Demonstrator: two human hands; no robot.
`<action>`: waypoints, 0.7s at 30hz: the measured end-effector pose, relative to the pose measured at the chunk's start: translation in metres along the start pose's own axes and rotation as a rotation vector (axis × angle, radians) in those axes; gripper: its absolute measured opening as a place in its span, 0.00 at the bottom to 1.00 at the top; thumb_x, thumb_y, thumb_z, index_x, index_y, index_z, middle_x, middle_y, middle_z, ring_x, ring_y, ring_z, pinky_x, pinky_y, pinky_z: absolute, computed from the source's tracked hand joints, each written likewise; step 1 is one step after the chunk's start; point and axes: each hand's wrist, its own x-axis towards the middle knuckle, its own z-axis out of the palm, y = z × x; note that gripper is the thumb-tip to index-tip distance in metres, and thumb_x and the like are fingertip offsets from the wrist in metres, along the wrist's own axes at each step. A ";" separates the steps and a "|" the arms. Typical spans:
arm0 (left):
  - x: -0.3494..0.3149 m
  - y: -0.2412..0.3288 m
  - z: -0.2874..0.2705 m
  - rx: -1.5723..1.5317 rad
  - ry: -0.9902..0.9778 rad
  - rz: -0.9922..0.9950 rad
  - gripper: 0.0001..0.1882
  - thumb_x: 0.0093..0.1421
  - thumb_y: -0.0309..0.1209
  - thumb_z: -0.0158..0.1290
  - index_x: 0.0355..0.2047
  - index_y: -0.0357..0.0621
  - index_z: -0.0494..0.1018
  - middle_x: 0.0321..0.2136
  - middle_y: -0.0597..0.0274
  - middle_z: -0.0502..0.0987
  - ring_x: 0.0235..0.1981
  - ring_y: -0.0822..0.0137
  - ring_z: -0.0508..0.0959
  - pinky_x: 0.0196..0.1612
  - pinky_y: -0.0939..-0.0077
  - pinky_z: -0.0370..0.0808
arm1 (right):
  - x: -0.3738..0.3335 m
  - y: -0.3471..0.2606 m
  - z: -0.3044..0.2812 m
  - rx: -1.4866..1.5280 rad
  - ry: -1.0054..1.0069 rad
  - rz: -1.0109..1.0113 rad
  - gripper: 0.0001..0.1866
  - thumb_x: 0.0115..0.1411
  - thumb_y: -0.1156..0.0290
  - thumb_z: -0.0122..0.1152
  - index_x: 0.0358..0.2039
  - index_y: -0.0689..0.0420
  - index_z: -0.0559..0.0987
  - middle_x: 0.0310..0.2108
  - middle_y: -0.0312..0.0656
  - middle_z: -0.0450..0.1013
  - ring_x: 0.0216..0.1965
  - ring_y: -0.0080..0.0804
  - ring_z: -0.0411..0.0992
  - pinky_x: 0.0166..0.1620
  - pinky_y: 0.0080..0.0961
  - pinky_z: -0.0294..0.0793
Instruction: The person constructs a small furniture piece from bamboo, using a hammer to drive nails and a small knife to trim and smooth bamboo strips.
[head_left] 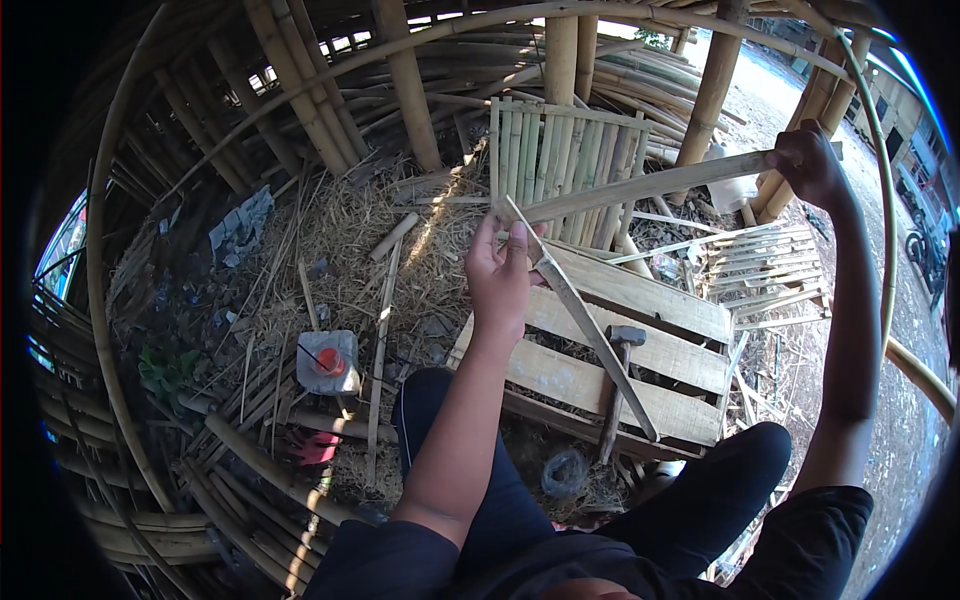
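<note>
My left hand point(500, 268) is closed around the near ends of two bamboo strips, its thumb upright against them. One long strip point(650, 187) rises to the right, where my right hand point(806, 167) grips its far end, raised at head-view upper right. The second strip point(590, 325) slants down from my left hand across a slatted wooden platform point(640, 300), its lower end near the platform's front edge. Whether the two strips are joined where they meet is hidden by the fingers. A hammer point(626, 337) rests on the platform, its handle toward me, partly behind the second strip.
An upright bamboo slat panel point(565, 165) stands beyond the platform, with another slatted frame point(765, 265) to the right. On the left, a red cup point(328, 362) sits on a pale block point(310, 345). Bamboo posts point(405, 85), loose poles point(265, 470) and straw surround me.
</note>
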 end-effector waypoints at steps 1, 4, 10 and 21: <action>0.001 0.001 -0.001 0.006 -0.007 -0.010 0.24 0.70 0.35 0.50 0.63 0.40 0.62 0.52 0.59 0.74 0.53 0.65 0.78 0.38 0.75 0.87 | 0.002 0.002 0.000 -0.001 -0.001 0.000 0.06 0.53 0.70 0.70 0.28 0.57 0.81 0.29 0.42 0.75 0.38 0.42 0.68 0.42 0.38 0.69; 0.002 0.004 -0.004 0.020 -0.028 -0.027 0.22 0.70 0.34 0.51 0.61 0.38 0.65 0.48 0.59 0.76 0.51 0.67 0.79 0.39 0.75 0.87 | 0.010 0.004 -0.005 0.049 0.004 0.089 0.03 0.53 0.74 0.65 0.29 0.53 0.82 0.29 0.39 0.76 0.39 0.43 0.68 0.49 0.38 0.68; 0.010 0.003 -0.017 0.000 -0.092 -0.008 0.19 0.68 0.30 0.53 0.57 0.37 0.70 0.42 0.59 0.80 0.44 0.70 0.82 0.43 0.73 0.85 | 0.045 0.029 0.010 -0.104 0.145 -0.009 0.11 0.57 0.67 0.69 0.40 0.55 0.81 0.43 0.40 0.76 0.50 0.42 0.70 0.56 0.38 0.67; 0.009 0.001 -0.021 0.016 -0.030 -0.028 0.17 0.67 0.31 0.56 0.51 0.31 0.73 0.38 0.60 0.80 0.38 0.72 0.81 0.43 0.72 0.85 | -0.070 -0.150 0.115 0.597 0.296 0.553 0.15 0.64 0.61 0.62 0.38 0.63 0.76 0.34 0.48 0.77 0.36 0.42 0.75 0.41 0.37 0.73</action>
